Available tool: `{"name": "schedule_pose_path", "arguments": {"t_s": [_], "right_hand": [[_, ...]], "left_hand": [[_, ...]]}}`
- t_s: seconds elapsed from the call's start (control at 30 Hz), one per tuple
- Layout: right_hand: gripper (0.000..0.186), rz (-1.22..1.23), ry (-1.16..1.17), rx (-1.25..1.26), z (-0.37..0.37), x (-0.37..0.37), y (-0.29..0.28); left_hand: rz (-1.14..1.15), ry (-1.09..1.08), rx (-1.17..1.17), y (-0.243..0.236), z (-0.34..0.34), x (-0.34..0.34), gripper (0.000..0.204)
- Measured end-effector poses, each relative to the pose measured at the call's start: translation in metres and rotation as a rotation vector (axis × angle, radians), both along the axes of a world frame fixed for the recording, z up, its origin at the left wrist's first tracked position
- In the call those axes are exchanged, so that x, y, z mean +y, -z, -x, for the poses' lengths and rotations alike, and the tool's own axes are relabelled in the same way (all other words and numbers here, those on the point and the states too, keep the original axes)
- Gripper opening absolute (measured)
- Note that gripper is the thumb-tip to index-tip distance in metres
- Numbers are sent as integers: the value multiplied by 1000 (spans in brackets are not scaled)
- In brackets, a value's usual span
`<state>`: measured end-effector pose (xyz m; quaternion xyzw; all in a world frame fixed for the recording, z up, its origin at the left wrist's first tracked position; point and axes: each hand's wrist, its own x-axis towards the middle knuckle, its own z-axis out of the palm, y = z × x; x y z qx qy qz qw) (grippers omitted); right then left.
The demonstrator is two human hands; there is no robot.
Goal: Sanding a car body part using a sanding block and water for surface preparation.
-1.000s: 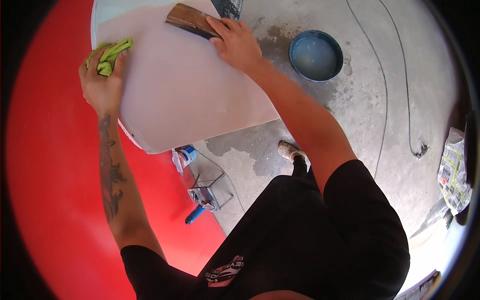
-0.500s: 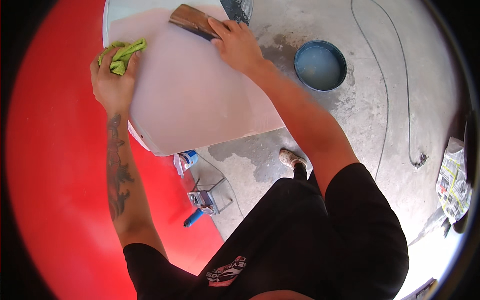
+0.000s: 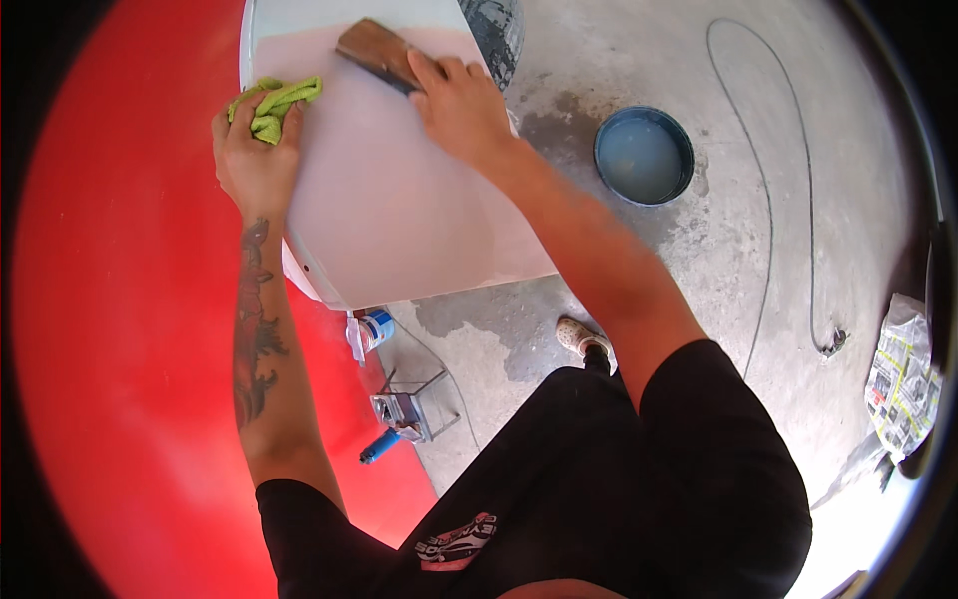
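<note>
My left hand [image 3: 257, 157] is closed on a bunched lime-green cloth [image 3: 279, 100] at the left edge of a pale pinkish-white panel [image 3: 399, 230]. My right hand [image 3: 461, 115] grips the near end of a long brown block [image 3: 371, 50], which lies at a slant on the upper part of the panel, right of the cloth. The panel has a whiter band along its top and small holes near its lower-left edge.
Red surface [image 3: 120, 299] at left. On grey concrete [image 3: 758, 280]: a round water tub [image 3: 644, 155], looping cable [image 3: 768, 180], a can [image 3: 377, 327], a metal stand [image 3: 411, 409] with a blue cylinder [image 3: 379, 445]. Newspaper-covered bundle [image 3: 898, 379] at far right. My foot [image 3: 581, 334] below the panel.
The panel and floor items have shifted in view, the panel rightward. The block has moved slightly leftward relative to the panel, still in my right hand. My left hand stays on the cloth at the edge.
</note>
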<state>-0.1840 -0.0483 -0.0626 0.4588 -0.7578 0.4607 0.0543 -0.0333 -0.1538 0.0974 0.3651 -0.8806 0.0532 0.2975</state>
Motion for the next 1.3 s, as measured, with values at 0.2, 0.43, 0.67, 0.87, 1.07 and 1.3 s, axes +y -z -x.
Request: {"name": "schedule_pose_path", "arguments": {"t_s": [0.2, 0.43, 0.67, 0.87, 1.07, 1.3], "right_hand": [[63, -3, -173, -120, -82, 84, 6], [56, 56, -116, -94, -43, 66, 27], [56, 18, -101, -201, -45, 84, 49], [66, -112, -277, -188, -82, 186, 65], [55, 156, -32, -93, 9, 49, 69], [68, -36, -286, -254, -119, 204, 52]], "left_hand": [[24, -71, -20, 2, -25, -7, 38], [79, -16, 16, 2, -18, -7, 37], [66, -50, -8, 7, -25, -12, 37], [41, -78, -18, 3, -22, -5, 37], [43, -58, -49, 0, -11, -8, 43], [37, -102, -71, 2, -25, -15, 48]]}}
